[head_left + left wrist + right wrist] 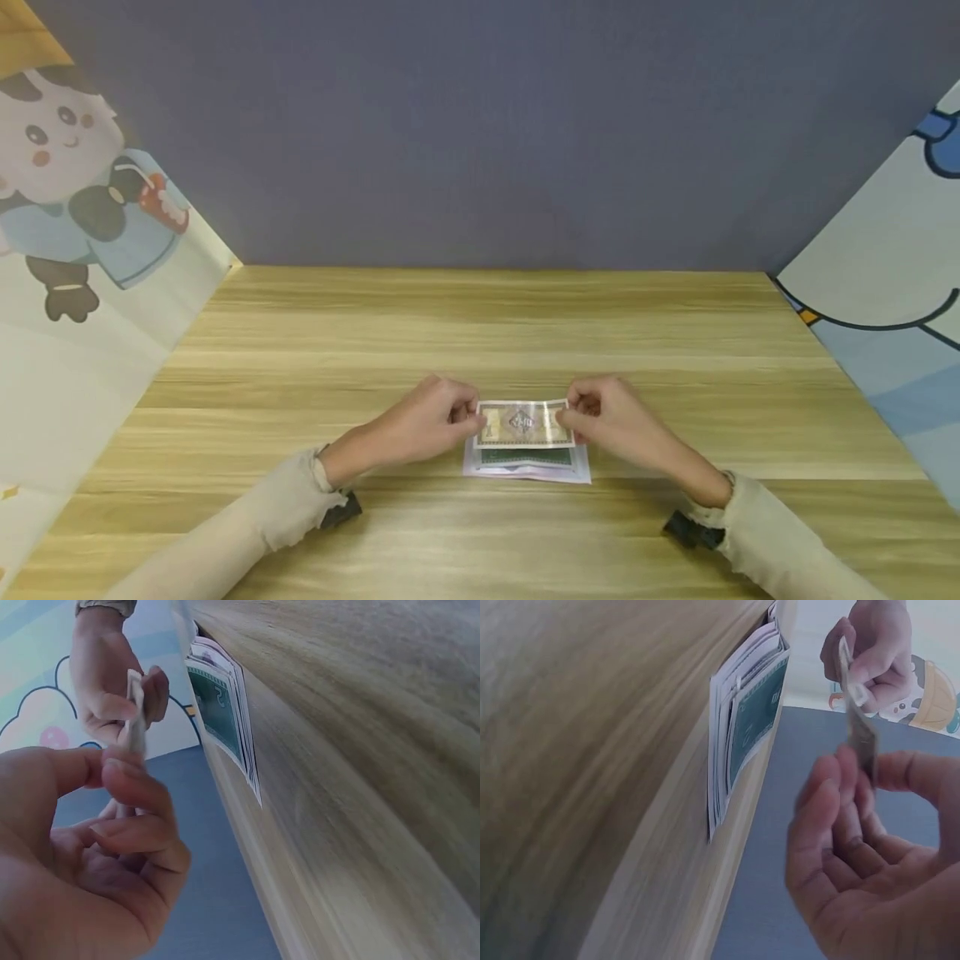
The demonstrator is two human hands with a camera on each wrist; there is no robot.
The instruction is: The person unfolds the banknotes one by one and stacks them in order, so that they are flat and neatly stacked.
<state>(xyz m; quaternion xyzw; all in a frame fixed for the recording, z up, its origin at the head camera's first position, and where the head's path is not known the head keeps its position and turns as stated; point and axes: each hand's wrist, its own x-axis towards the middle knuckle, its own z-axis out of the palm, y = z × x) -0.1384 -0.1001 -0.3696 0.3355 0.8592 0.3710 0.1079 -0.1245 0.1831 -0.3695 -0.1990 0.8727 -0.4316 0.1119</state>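
Between both hands a small yellowish-brown banknote point(522, 423) is stretched flat, raised off the table. My left hand point(435, 421) pinches its left end between thumb and fingers. The right end is pinched the same way by my right hand point(611, 412). Under it lies a stack of notes, with a green banknote point(759, 712) on top and larger pale pinkish paper point(472, 468) below. In the left wrist view the green note point(216, 709) shows a figure 5. Both wrist views show the held note edge-on, apart from the stack.
The stack rests on a wood-grain table point(480, 333). A dark grey-blue panel point(495, 133) stands along the far edge. Side panels with cartoon pictures rise at left point(82, 358) and right point(862, 267). A dark strap piece point(341, 510) sits at the left cuff.
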